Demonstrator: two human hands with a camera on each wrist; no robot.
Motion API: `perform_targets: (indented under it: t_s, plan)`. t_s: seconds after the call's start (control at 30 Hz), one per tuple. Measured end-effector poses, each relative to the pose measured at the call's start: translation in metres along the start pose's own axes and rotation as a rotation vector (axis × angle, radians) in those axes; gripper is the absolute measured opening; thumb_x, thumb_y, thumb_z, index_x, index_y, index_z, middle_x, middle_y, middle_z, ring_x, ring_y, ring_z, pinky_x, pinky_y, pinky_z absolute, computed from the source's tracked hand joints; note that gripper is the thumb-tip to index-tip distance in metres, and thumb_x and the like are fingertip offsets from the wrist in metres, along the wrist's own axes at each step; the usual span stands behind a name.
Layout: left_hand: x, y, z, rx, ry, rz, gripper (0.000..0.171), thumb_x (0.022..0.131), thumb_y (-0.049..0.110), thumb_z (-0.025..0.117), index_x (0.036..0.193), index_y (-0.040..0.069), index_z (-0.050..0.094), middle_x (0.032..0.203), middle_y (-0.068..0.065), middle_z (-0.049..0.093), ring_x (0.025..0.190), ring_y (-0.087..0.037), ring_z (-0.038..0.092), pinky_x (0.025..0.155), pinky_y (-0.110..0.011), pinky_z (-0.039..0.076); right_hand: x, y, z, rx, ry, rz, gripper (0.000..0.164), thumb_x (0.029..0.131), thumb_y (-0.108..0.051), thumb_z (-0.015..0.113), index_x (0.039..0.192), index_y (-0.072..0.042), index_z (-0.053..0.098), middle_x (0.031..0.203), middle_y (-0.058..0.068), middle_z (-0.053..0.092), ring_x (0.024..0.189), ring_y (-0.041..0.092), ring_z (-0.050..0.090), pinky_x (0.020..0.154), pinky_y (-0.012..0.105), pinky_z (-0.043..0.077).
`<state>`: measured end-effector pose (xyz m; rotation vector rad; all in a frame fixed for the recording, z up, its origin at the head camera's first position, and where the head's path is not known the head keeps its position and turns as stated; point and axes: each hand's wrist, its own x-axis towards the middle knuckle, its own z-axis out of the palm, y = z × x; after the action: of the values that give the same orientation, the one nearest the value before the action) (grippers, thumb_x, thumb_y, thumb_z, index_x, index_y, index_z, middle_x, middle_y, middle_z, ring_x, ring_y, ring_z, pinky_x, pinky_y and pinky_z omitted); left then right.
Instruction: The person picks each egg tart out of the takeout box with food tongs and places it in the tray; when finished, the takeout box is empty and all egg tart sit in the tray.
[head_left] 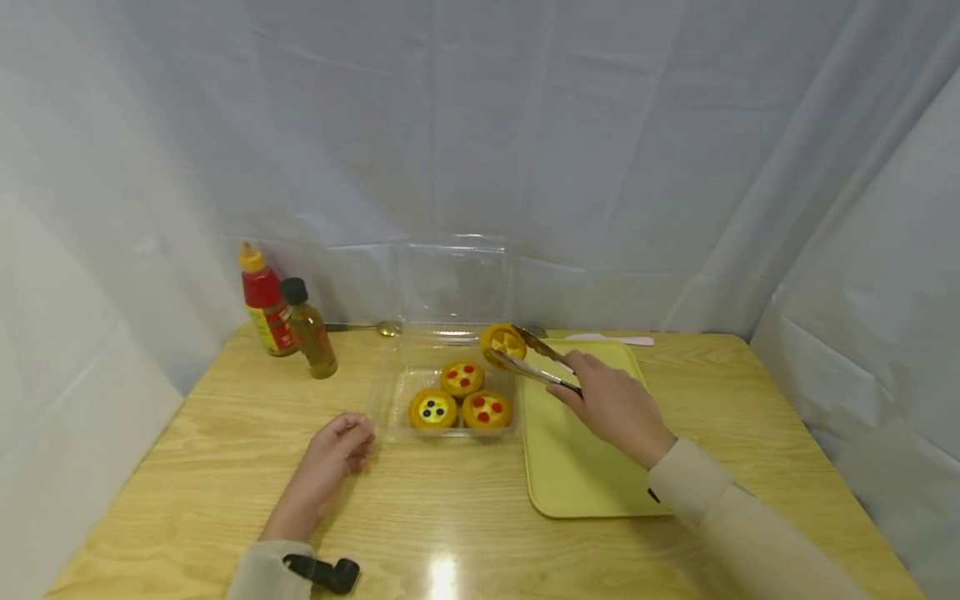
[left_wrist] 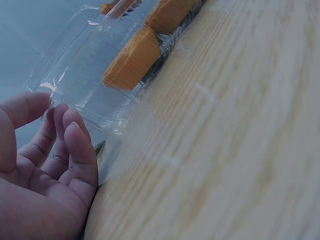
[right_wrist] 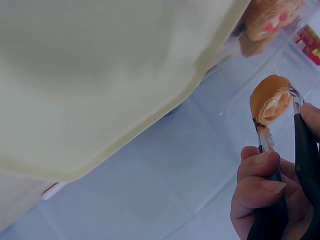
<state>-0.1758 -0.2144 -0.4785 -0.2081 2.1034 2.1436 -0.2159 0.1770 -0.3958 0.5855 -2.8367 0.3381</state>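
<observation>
My right hand (head_left: 618,408) grips dark-handled metal tongs (head_left: 534,372). Between the tongs' tips is a small tart (head_left: 502,340) with pale topping, raised over the back right of a clear plastic clamshell container (head_left: 397,408). Inside the container sit two tarts with red dots (head_left: 462,378) and a tart with dark blue dots (head_left: 432,410). Its lid (head_left: 453,279) stands up at the back. My left hand (left_wrist: 55,160) has its thumb and fingertips pinched together at the container's left rim.
A yellow tray (head_left: 581,479) lies right of the container, under my right arm. Behind the tray is a pale pink knife handle (head_left: 633,340). At the back left stand a red sauce bottle (head_left: 264,304) and a black-capped bottle (head_left: 311,337), with a spoon (head_left: 386,328) beside them.
</observation>
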Motion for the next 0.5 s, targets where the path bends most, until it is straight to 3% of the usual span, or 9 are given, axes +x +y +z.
perform_targets:
  t_s: [0.33,0.5]
  plan:
    - [0.001,0.001,-0.001,-0.003,-0.003,-0.001,0.030,0.103,0.026,0.056,0.112,-0.001,0.054,0.098,-0.006,0.056,0.089,-0.019,0.057,0.073,-0.030,0.051,-0.018,0.026,-0.009,-0.038,0.003,0.063,0.042,0.097,-0.048,0.059,0.115,-0.011,0.055,0.074,-0.001,0.049,0.043,0.012,0.038,0.038,0.030,0.031]
    - [0.001,0.001,0.000,0.001,-0.003,-0.010,0.029,0.103,0.026,0.055,0.112,-0.001,0.054,0.099,-0.006,0.056,0.091,-0.019,0.057,0.073,-0.030,0.051,-0.023,0.038,-0.006,-0.064,-0.034,0.089,0.042,0.097,-0.049,0.059,0.109,-0.009,0.054,0.074,0.001,0.051,0.044,0.014,0.041,0.038,0.029,0.033]
